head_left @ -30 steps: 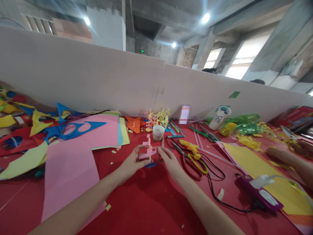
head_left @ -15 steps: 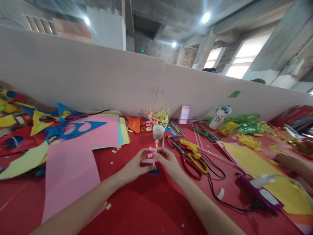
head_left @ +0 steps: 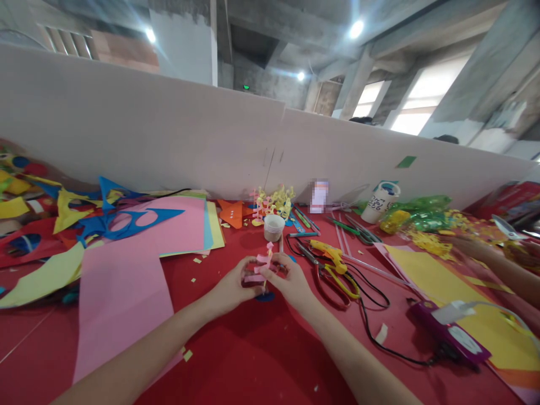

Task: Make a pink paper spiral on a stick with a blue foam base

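Observation:
Between my hands stands a small paper tree (head_left: 264,261) of pink strips on a thin stick, with a pink piece at its tip. At its foot a blue round base (head_left: 265,297) rests on the red table. My left hand (head_left: 233,282) pinches the tree from the left, its fingertips partly behind the strips. From the right, my right hand (head_left: 293,285) has its thumb and fingers closed on a pink strip. Just behind is a white paper cup (head_left: 274,228). Beyond the cup are several finished-looking yellow and pink paper trees (head_left: 282,201).
Right of my hands lie a yellow glue gun (head_left: 331,253), red-handled scissors or pliers (head_left: 335,297) and black cord. A purple power strip (head_left: 450,333) lies farther right. Pink paper (head_left: 122,304) spreads at left. Another person's hand (head_left: 468,246) reaches in at far right.
My right thumb and fingers have shifted slightly down and left on the pink strips. The other person's hand has moved farther back and left across the table.

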`<state>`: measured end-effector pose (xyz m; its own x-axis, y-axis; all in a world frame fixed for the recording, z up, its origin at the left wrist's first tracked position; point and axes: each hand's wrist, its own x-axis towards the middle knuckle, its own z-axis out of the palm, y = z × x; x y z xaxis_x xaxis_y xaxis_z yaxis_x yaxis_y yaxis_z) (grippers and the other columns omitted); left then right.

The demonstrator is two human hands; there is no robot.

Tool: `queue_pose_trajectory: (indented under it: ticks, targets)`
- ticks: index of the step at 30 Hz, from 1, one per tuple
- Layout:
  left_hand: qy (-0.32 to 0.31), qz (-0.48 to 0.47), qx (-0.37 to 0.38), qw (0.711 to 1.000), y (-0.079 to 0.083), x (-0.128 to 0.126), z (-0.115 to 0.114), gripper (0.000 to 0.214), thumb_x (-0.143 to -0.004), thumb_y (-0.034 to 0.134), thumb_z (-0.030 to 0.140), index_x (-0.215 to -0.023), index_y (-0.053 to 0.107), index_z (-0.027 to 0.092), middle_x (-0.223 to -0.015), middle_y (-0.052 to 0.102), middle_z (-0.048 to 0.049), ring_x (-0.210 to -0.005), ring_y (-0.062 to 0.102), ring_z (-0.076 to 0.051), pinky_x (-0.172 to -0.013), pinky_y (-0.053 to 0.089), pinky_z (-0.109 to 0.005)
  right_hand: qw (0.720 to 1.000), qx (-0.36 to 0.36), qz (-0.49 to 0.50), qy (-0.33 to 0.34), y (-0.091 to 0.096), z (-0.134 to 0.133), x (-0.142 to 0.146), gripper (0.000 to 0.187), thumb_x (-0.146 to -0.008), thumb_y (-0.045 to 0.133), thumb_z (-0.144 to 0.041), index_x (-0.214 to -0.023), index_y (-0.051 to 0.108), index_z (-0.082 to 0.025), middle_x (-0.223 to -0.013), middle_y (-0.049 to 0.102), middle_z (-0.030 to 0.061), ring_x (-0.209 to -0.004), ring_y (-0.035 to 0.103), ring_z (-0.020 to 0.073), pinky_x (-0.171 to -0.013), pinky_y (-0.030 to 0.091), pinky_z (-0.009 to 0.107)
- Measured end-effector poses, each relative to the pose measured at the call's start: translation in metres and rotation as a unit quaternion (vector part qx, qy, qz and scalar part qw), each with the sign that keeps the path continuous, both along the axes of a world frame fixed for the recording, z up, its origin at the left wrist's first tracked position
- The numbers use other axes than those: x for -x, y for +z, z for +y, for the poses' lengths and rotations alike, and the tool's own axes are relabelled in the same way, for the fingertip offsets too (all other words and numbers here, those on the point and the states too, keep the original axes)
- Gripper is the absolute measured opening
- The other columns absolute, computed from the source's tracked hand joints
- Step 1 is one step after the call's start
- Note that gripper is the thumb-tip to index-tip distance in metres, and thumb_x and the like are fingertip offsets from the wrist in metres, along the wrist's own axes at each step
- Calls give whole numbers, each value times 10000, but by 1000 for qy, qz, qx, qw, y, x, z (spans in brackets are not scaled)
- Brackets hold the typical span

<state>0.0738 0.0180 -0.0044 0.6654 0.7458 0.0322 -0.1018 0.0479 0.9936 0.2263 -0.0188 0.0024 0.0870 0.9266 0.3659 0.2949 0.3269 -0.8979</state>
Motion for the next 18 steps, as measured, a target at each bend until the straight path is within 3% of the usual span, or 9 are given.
queue_pose_trajectory:
  ticks: [8,12,15,18]
  targets:
    - [-7,-7,35,999,4,-1,-3,484,-622,715,190,-1017,436,199,-946,598,-34,-858,625,-188,-790,476,-356,999,-8,-7,-32,1,-1,4,167,-731,608,-339,-712,588,-175,-685,494,-5,-647,476,141,-610,399,265]
    - [-11,-13,33,999,3,-1,-2,484,-627,720,185,-1021,439,193,-981,602,-51,-898,617,-194,-804,469,-352,999,2,-15,-34,0,-1,4,174,-719,623,-344,-734,589,-175,-713,524,6,-673,496,150,-641,407,280]
    - [17,-5,33,999,7,0,-2,491,-603,741,183,-999,451,192,-984,613,-52,-878,622,-192,-802,462,-346,999,28,41,-2,0,0,3,276,-679,660,-361,-882,591,-188,-843,591,37,-772,544,176,-714,430,304]
    - [35,-9,57,998,14,2,-3,488,-615,741,197,-1009,453,200,-969,629,-40,-829,632,-175,-807,449,-338,991,58,117,22,0,1,0,299,-753,552,-443,-923,605,-202,-920,621,57,-856,558,186,-761,429,312]
